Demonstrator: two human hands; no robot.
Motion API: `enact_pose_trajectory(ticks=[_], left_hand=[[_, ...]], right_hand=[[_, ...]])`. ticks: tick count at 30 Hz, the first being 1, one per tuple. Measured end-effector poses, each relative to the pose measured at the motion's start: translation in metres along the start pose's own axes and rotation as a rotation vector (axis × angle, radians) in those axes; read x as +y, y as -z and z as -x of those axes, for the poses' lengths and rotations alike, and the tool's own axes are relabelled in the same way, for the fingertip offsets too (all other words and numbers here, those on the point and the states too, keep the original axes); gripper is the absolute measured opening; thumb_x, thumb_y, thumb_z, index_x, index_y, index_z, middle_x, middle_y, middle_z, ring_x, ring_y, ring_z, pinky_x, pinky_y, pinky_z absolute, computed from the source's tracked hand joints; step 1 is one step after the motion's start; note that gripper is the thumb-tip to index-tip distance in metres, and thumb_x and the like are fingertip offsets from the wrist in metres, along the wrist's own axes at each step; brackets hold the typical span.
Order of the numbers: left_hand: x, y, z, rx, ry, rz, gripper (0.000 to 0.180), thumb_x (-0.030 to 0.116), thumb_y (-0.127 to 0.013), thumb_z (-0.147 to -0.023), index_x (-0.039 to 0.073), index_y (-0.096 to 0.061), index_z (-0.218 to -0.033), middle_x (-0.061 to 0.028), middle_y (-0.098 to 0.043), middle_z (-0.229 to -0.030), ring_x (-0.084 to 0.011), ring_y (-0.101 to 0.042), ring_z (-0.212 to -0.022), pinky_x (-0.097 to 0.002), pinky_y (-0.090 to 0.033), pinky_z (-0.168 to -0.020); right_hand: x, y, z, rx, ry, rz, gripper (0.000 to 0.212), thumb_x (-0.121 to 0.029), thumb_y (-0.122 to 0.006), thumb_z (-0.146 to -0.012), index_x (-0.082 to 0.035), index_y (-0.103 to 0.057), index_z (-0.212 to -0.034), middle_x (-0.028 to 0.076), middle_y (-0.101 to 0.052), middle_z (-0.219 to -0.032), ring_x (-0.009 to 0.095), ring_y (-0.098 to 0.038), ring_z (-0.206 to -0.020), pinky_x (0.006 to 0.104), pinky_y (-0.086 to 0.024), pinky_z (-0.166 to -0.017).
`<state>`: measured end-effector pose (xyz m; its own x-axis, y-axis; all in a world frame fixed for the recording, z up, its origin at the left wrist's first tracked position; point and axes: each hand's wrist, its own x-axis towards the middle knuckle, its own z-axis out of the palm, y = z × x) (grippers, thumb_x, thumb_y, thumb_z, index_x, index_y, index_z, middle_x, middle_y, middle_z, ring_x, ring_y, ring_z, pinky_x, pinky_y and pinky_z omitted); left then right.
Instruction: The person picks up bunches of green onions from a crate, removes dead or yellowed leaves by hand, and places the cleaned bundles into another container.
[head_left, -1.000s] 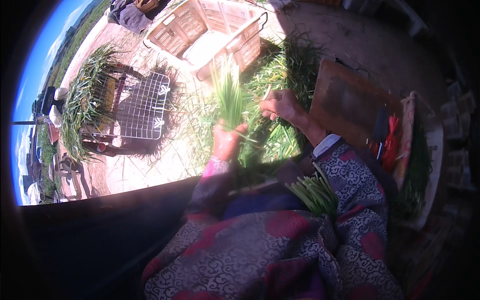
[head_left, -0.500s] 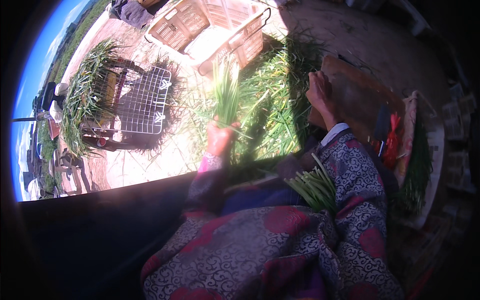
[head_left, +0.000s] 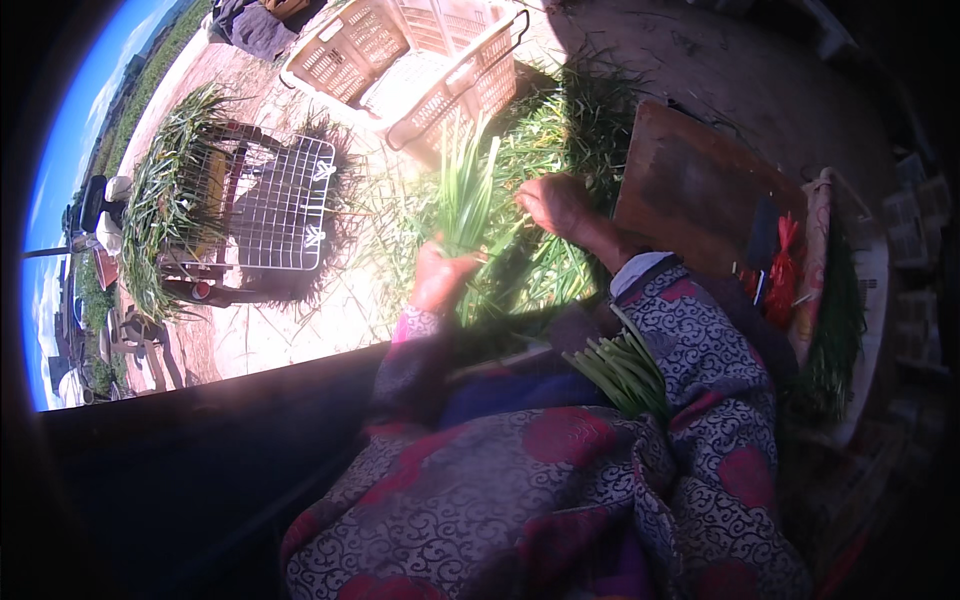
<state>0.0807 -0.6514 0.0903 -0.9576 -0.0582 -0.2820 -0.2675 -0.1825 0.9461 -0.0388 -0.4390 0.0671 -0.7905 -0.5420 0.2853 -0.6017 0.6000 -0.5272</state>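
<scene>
My left hand point(head_left: 442, 280) is closed round a bunch of long, thin green stalks point(head_left: 465, 190) whose tops fan upward in bright sun. Just to the right is my right hand point(head_left: 558, 205), its fingers curled and pinched together close to the bunch; what they hold, if anything, is too small to make out. Beneath both hands spreads a heap of loose green leaves and stalks point(head_left: 570, 265), partly in sun and partly in shade. A second bunch of green stalks point(head_left: 620, 370) lies across my lap under my right forearm, its pale cut ends pointing left.
Ahead stands a pale slatted plastic crate point(head_left: 470, 100). To the left, a cart point(head_left: 215, 215) loaded with greens has a white wire rack point(head_left: 290, 205). At right are a brown board point(head_left: 690, 180), a red plastic bag point(head_left: 783, 265) and more dark greens point(head_left: 835, 340).
My right hand has moved left from beside the brown board to the bunch. My left hand stays closed on the stalks, which spread a little more.
</scene>
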Motion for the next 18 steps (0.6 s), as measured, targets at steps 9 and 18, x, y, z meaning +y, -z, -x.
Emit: enact_pose_trajectory(ticks=[9,18], left_hand=[[0.018,0.009,0.009,-0.029,0.025,0.151,0.036,-0.012,-0.068,-0.076,-0.004,-0.063,-0.11,-0.0095,-0.069,-0.093,-0.0169,-0.067,-0.076,-0.029,-0.056,-0.071],[-0.002,0.004,0.007,-0.031,-0.005,0.167,0.038,-0.004,-0.071,-0.078,-0.003,-0.061,-0.114,-0.0092,-0.07,-0.097,-0.0169,-0.067,-0.084,-0.0293,-0.053,-0.077]], right_hand=[[0.146,0.025,0.042,0.214,-0.63,0.384,0.015,-0.016,-0.059,-0.083,-0.005,-0.066,-0.09,0.021,-0.067,-0.089,0.04,-0.065,-0.085,0.0465,-0.053,-0.075],[-0.021,0.033,0.003,-0.328,-0.498,-1.236,0.055,-0.039,-0.065,-0.09,-0.003,-0.053,-0.129,0.011,-0.06,-0.123,0.017,-0.056,-0.108,0.0368,-0.047,-0.09]])
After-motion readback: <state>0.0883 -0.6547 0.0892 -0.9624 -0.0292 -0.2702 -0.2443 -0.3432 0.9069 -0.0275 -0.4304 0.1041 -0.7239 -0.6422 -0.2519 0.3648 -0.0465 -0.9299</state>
